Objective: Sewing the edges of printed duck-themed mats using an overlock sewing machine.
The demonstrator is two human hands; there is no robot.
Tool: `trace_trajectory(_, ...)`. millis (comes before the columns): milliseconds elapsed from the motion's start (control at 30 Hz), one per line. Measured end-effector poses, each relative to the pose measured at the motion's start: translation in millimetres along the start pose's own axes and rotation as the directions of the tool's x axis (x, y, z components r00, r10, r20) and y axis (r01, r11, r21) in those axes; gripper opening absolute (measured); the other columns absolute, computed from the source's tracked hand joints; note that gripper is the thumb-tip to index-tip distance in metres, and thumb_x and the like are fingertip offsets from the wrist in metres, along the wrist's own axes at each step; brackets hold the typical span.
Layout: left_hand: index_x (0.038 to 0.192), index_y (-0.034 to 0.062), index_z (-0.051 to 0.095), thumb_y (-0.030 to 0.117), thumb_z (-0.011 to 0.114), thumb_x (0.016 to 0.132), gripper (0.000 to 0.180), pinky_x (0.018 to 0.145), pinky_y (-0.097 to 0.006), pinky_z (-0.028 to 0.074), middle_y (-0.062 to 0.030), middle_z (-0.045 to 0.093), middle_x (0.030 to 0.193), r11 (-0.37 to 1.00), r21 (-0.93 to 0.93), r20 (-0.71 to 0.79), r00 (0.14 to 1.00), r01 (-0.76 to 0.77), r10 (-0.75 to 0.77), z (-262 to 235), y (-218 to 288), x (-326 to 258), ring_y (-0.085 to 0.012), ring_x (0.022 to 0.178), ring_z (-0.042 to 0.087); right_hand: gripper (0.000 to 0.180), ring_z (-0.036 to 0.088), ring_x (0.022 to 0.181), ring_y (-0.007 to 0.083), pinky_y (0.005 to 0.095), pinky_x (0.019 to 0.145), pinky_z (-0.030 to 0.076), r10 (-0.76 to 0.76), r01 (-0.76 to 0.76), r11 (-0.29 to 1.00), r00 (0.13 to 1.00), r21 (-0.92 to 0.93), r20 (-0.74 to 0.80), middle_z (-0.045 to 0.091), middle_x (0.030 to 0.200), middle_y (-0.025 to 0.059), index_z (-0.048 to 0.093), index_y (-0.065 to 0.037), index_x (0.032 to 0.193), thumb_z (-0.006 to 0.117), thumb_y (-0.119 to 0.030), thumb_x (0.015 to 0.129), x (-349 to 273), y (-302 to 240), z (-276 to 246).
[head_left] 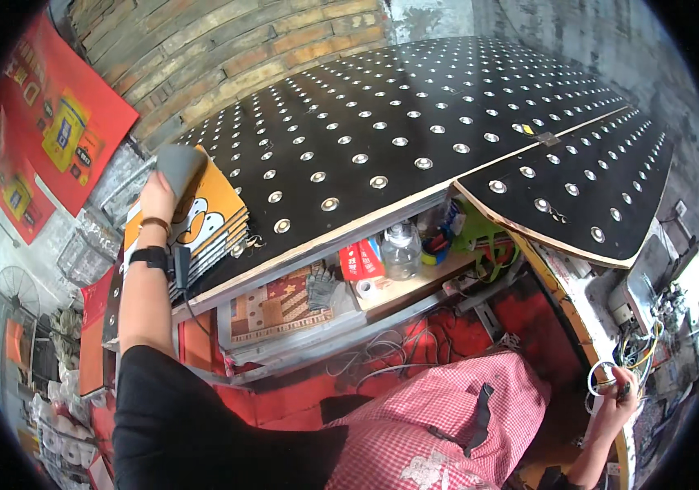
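My left hand (156, 200) is closed round a grey, curved, sheet-like piece (182, 167) at the far left of the black table. Under it lies a stack of orange boards (217, 200) printed with a white cartoon duck. Whether the grey piece is joined to the stack, I cannot tell. A black strap and a brown bracelet circle my left wrist, and a dark cord hangs beside it. At the lower right, my right hand (615, 404) pinches a thin white ring (601, 379) beside loose wires.
The black tabletop (349, 184) carries rows of silver ball rollers. A shelf below holds a clear plastic jar (401, 251), a red packet (361, 260) and a grey glove (325, 287). Wires and a metal device (639, 290) stand at the right. Cables lie on the red floor.
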State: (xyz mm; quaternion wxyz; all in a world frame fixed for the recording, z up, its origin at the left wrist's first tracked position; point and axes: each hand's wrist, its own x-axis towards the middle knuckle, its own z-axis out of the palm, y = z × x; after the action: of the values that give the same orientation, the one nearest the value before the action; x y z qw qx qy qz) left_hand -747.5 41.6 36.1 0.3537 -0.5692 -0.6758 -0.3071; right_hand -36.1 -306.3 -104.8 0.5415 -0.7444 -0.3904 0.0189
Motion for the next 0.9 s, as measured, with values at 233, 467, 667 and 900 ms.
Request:
trace_trajectory(233, 0.099, 0.0024, 0.045, 0.025, 0.040, 0.092, 0.024, 0.071, -0.039, 0.046, -0.0161, 0.056, 0.098, 0.032, -0.890, 0.434, 0.825, 0.454, 0.363, -107.4, 255.3, -2.6, -0.0270, 0.082, 0.057, 0.032, 0.055, 0.082, 0.0112, 0.0229, 0.075, 0.042, 0.163, -0.328, 0.901, 0.862, 0.283, 0.480, 0.058, 0.108, 0.0066, 0.055, -0.003, 0.112, 0.056, -0.008, 0.081, 26.5, -87.1, 79.6)
trace_trajectory(467, 0.127, 0.0009, 0.027, 0.023, 0.052, 0.086, 0.053, 0.098, -0.041, 0.034, -0.0242, 0.031, 0.131, -0.170, -0.897, 0.247, 0.782, 0.408, 0.573, -131.0, 293.6, -93.1, -0.0316, 0.121, 0.037, 0.029, 0.056, 0.070, 0.0097, 0.0240, 0.065, 0.047, 0.165, -0.392, 0.752, 0.890, 0.530, 0.425, 0.062, 0.082, 0.0058, 0.057, 0.005, 0.095, 0.064, -0.017, 0.077, 9.0, -91.6, 136.5)
trace_trajectory(667, 0.115, 0.0062, 0.044, 0.020, 0.057, 0.083, 0.037, 0.090, -0.036, 0.040, -0.0071, 0.051, 0.114, -0.305, -0.222, 0.971, 0.237, 0.926, 0.013, -59.6, 218.0, -182.1, -0.0215, 0.101, 0.050, 0.014, 0.051, 0.063, 0.0040, 0.0191, 0.055, 0.041, 0.388, -0.367, 0.660, 0.914, 0.655, 0.121, 0.060, 0.072, 0.0013, 0.058, 0.004, 0.087, 0.058, -0.008, 0.080, -1.6, -79.0, 123.6)
trace_trajectory(900, 0.120, -0.0016, 0.037, 0.003, 0.041, 0.087, 0.034, 0.086, -0.034, 0.045, -0.0136, 0.048, 0.117, -0.221, -0.509, 0.740, 0.554, 0.832, 0.381, -63.0, 318.4, -196.5, -0.0239, 0.103, 0.052, 0.016, 0.052, 0.069, 0.0070, 0.0216, 0.062, 0.043, 0.483, -0.302, 0.554, 0.876, 0.776, -0.004, 0.060, 0.079, 0.0040, 0.056, 0.005, 0.090, 0.052, -0.010, 0.086, 0.7, -37.2, 80.7)
